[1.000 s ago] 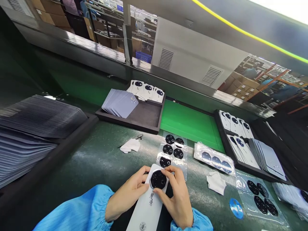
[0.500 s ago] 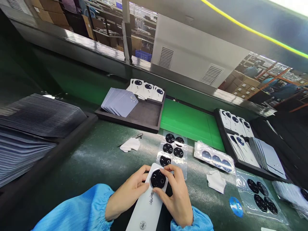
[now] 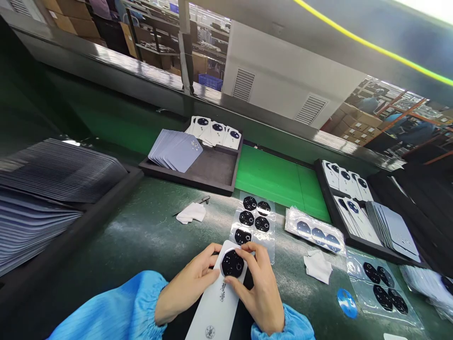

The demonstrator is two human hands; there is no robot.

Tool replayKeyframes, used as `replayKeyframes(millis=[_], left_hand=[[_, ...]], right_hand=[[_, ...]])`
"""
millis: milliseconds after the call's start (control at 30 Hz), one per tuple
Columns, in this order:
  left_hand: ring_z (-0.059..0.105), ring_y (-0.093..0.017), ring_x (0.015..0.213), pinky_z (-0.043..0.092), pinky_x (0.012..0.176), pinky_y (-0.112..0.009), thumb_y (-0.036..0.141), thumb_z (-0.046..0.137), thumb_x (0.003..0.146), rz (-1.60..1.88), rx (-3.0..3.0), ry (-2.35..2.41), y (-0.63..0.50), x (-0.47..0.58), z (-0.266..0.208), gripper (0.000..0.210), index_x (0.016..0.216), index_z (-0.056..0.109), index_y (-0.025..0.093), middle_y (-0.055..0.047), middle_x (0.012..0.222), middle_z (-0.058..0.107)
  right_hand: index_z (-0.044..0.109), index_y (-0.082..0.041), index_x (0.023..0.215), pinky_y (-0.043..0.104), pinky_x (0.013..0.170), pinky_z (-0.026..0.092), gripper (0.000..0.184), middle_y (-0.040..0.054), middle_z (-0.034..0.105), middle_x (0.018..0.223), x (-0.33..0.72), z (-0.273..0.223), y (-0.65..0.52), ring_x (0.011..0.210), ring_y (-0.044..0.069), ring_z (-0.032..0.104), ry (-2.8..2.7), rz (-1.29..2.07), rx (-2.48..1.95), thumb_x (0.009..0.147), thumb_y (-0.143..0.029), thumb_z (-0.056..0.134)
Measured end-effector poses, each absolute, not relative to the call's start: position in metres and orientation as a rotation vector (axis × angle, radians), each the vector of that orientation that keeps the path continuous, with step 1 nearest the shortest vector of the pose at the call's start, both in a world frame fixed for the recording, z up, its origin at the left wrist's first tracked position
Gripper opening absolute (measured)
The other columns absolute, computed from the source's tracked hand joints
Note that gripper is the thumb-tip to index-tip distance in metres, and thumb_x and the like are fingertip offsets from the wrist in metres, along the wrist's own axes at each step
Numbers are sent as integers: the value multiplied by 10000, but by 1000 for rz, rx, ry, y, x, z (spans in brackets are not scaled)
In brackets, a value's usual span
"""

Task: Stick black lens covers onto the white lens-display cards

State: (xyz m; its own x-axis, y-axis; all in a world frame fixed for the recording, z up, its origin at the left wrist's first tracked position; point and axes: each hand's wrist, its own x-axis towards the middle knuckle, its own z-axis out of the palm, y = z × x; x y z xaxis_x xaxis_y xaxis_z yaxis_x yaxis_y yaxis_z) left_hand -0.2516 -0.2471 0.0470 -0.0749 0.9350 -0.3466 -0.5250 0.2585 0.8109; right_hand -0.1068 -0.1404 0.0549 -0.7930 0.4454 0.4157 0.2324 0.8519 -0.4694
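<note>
A white phone back cover (image 3: pixel 215 307) lies lengthwise in front of me, with dark lettering and a round emblem on it. Near its top sits a round black camera lens cover (image 3: pixel 232 263). My left hand (image 3: pixel 193 283) grips the back cover's left edge, thumb on the face beside the black disc. From the other side, my right hand (image 3: pixel 260 285) pinches around the disc, index finger at its upper right rim and thumb below it. Just beyond the fingers lies a clear sheet (image 3: pixel 257 236) carrying several more black discs.
A dark tray (image 3: pixel 219 170) with grey and white covers stands at the back; another tray (image 3: pixel 385 255) is at the right. Grey panels (image 3: pixel 60 170) fill a rack at the left. White cloths (image 3: pixel 191 213), tweezers (image 3: pixel 204 200), a bagged stack of discs (image 3: pixel 314 231) and a blue disc (image 3: pixel 347 302) lie on the bench.
</note>
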Motion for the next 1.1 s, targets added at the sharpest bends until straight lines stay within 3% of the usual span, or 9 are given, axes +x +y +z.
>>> replayKeyframes(millis=[433,900,1100], left_hand=[[622,-155,735,462,647,-248,424,659,793,1245,526,1058,-248,-253,50,458,1148,471,203,-67,1082,649],[604,-155,701,444,619,-249,460,683,738,1277,517,1030,-245,-253,54,513,1133,477,207,-54,1023,651],[638,-178,790,479,701,-279,436,647,811,1235,521,1032,-247,-256,55,474,1179,443,218,-61,1086,644]], right_hand=[[493,-200,1099,380,774,589,529,90,554,1053,-106,57,-142,966,247,606,-2534,559,-512,656,-73,751],[493,-228,1124,369,779,580,484,78,565,1051,-106,59,-141,962,240,604,-2478,603,-501,715,-124,729],[488,-223,1138,344,791,568,497,70,563,1052,-106,60,-142,962,226,600,-2459,621,-491,715,-125,729]])
